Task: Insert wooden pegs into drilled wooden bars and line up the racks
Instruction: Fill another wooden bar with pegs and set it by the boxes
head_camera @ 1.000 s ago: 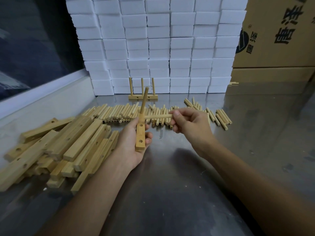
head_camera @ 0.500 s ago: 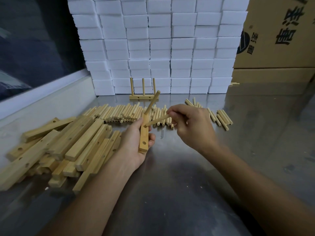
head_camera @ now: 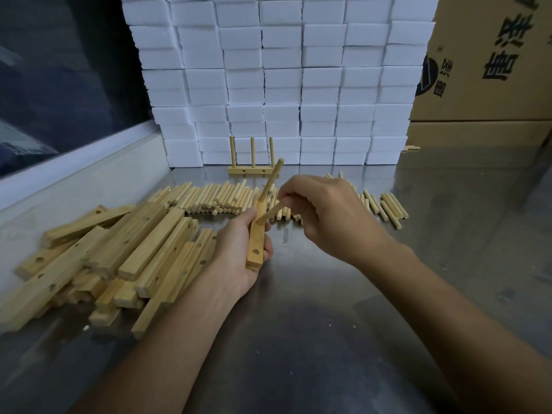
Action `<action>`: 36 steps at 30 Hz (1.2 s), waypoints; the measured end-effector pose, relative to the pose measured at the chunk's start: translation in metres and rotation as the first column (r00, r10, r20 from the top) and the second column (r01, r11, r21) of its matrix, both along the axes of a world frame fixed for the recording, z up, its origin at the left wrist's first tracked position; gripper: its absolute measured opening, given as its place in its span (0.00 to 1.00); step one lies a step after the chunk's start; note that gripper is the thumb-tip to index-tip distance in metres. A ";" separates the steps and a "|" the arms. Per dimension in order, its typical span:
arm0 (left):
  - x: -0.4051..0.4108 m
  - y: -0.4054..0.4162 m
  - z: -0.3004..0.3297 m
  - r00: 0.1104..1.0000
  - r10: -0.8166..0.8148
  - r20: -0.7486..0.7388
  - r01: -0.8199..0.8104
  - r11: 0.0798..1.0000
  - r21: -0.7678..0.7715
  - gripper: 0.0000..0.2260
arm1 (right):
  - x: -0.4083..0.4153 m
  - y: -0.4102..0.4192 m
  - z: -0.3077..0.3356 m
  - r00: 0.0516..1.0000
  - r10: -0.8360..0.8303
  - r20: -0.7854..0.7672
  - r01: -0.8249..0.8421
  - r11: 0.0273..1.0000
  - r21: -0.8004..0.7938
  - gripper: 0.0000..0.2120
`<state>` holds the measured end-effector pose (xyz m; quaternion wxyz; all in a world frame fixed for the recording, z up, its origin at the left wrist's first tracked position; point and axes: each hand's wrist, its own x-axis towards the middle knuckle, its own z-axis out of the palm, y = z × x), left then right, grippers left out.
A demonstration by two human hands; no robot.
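Left hand grips the drilled bar face-up, exposing holes; right hand pinches a peg, angling it toward the middle hole.

Steel table — bars, pegs, rack, perhaps foam blocks.
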<state>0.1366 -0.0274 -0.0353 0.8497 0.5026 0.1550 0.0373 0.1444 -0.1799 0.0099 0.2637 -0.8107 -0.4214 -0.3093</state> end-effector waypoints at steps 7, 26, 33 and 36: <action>0.000 -0.003 -0.004 0.999 -0.001 0.042 -0.004 0.994 0.110 0.10 | -0.001 0.000 0.004 0.998 -0.027 -0.048 0.027 1.000 -0.008 0.05; 0.000 -0.002 -0.004 0.997 -0.054 0.056 0.049 0.994 0.094 0.11 | 0.007 0.010 -0.022 0.838 0.240 -0.490 -0.009 0.904 0.428 0.06; 0.002 -0.004 -0.005 0.999 0.003 0.033 -0.007 0.995 0.104 0.11 | 0.009 0.020 -0.030 0.839 0.210 -0.501 0.127 0.820 0.558 0.14; 0.002 -0.003 -0.004 0.999 -0.007 0.031 0.004 0.996 0.091 0.11 | 0.009 0.023 -0.030 0.830 0.256 -0.496 0.094 0.812 0.577 0.12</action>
